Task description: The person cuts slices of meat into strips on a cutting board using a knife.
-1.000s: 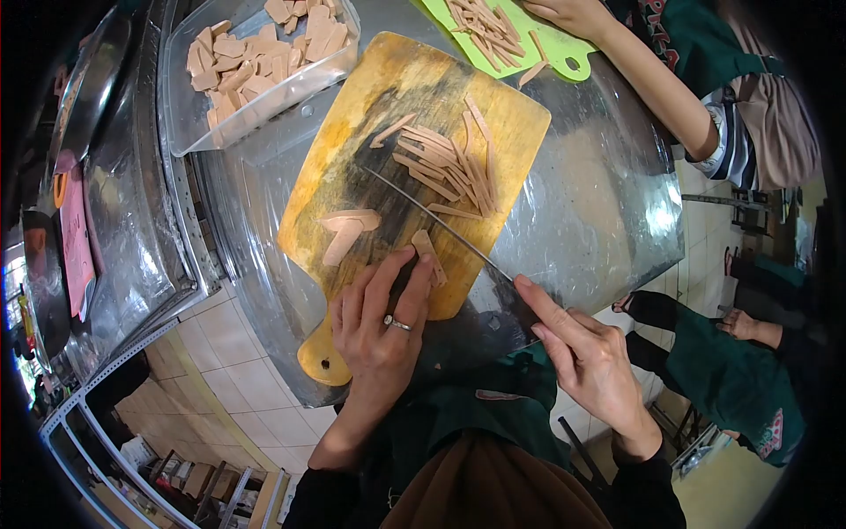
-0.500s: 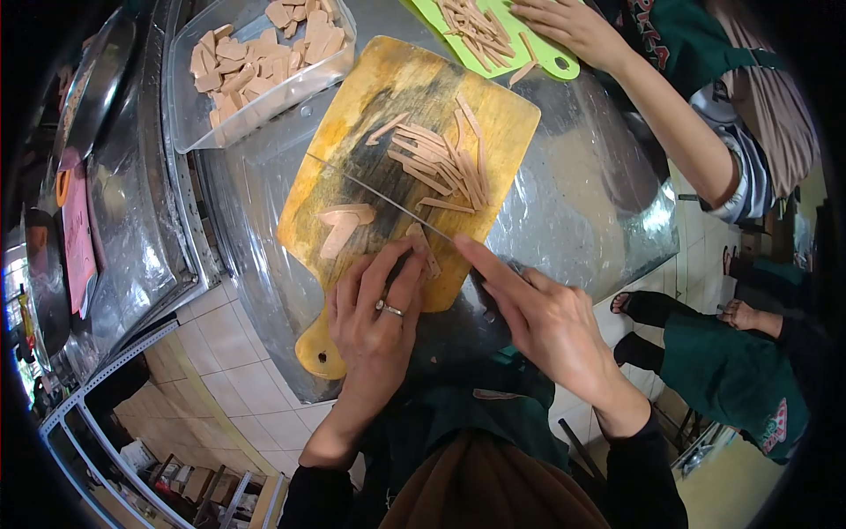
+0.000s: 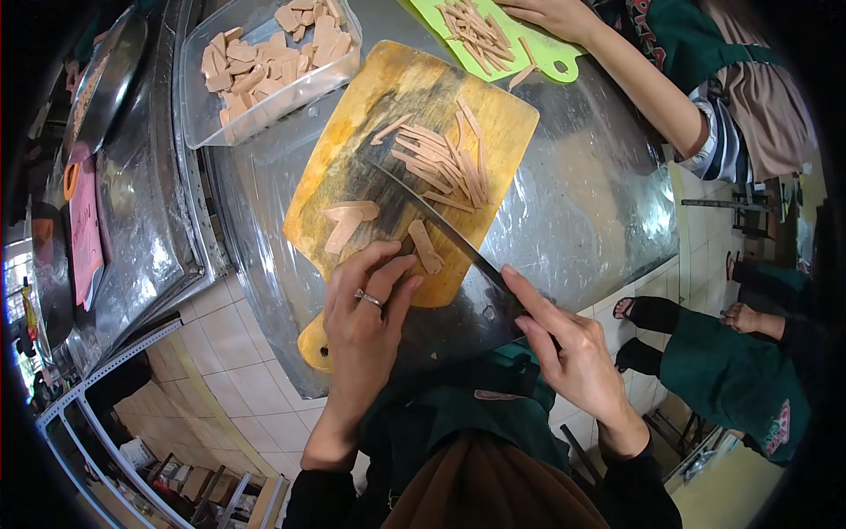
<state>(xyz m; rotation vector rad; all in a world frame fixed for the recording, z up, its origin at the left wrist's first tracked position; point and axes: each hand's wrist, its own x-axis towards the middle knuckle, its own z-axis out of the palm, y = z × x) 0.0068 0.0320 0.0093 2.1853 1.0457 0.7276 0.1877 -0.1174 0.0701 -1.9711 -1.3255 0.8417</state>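
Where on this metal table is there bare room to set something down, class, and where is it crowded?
Bare metal table lies right of the wooden cutting board, below the green board. A narrower strip runs between the wooden board and the plastic container. Crowded: the board's middle, with cut strips, the knife, left hand and right hand.

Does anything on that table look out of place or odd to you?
The wooden cutting board is heavily stained dark down its middle, and its handle end hangs past the metal table edge. One strip lies off the green board, on the table.
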